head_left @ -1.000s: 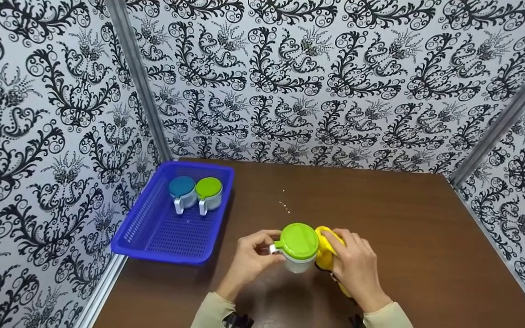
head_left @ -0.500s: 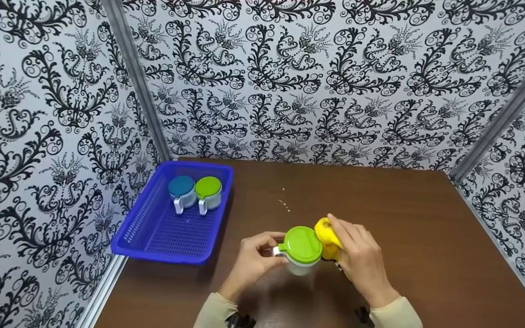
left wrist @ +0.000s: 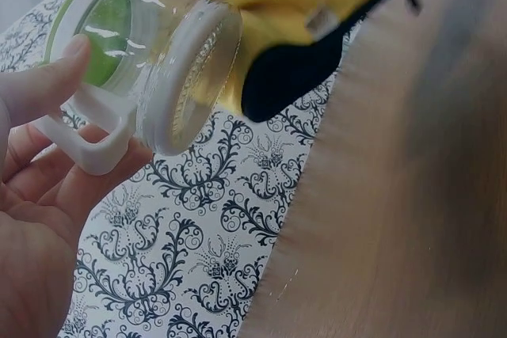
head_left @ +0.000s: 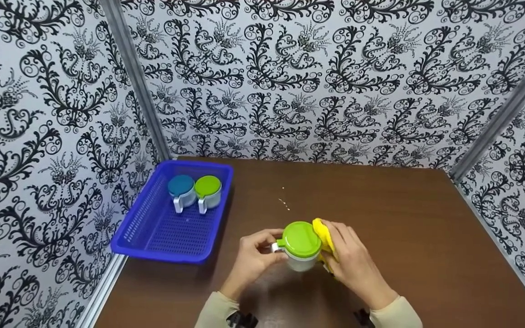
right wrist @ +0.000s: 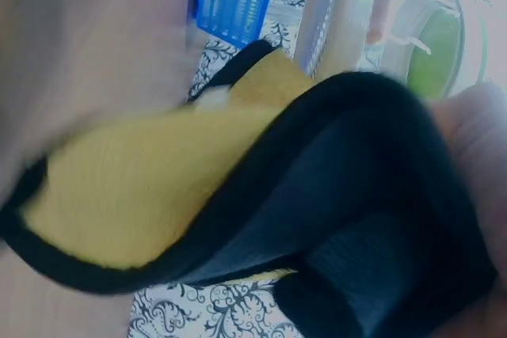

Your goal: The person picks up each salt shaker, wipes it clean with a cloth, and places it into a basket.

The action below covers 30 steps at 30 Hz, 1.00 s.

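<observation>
A clear seasoning jar with a green lid (head_left: 301, 239) and a white handle (left wrist: 99, 148) is held above the table. My left hand (head_left: 255, 255) grips it by that handle, thumb near the lid. In my right hand (head_left: 353, 257) is a yellow cloth (head_left: 324, 234) with dark edging, pressed against the jar's right side. The left wrist view shows the jar (left wrist: 162, 45) tilted, with the cloth (left wrist: 285, 5) behind it. Folds of the cloth (right wrist: 150, 187) cover much of the right wrist view and hide most of the right fingers.
A blue plastic basket (head_left: 116, 246) stands at the left of the brown table (head_left: 381, 205). Inside it are a blue-lidded jar (head_left: 182, 189) and a green-lidded jar (head_left: 208, 189), both with white handles. Small white specks (head_left: 284, 203) lie on the table beyond the hands. Patterned walls enclose the table.
My right hand and the cloth first rose a little, then shifted left along the jar's side. The jar moved only slightly, still in my left hand. The basket is unchanged.
</observation>
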{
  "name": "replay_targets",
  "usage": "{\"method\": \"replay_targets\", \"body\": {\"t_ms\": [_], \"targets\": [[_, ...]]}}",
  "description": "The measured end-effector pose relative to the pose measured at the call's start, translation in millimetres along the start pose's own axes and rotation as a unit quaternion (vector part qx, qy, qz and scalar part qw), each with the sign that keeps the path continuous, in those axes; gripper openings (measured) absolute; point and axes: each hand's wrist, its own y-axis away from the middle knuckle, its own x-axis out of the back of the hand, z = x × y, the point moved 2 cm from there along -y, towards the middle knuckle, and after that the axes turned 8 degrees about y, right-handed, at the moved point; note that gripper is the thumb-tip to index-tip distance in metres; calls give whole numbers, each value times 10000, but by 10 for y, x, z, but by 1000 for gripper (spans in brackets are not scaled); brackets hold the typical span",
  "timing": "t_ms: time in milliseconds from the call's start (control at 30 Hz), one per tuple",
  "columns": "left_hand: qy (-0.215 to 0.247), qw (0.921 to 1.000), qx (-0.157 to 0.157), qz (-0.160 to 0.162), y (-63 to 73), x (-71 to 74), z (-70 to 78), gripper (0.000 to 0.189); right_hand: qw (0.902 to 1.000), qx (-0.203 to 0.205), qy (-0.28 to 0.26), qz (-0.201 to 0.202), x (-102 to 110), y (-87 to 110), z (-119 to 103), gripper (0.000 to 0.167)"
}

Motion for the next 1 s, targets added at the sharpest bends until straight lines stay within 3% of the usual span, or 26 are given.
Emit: {"method": "replay_targets", "body": {"t_ms": [133,367,633,867,1000], "targets": [[26,10000,-4,45,1,13,-20,28,9999,-90,-122,55,13,-23,19,95],[101,9996,-250,-63,21,-40,148,26,9985,-350,148,395,73,4,57,96],[86,9999,-107,14,7,20,-46,25,9970,-346,487,499,111,-24,119,91],[105,9999,-106,0,-8,41,-67,25,9957,-693,182,584,148,-38,107,85],[71,9998,-186,30,14,38,-52,26,9968,-557,87,568,173,-33,70,80]]}}
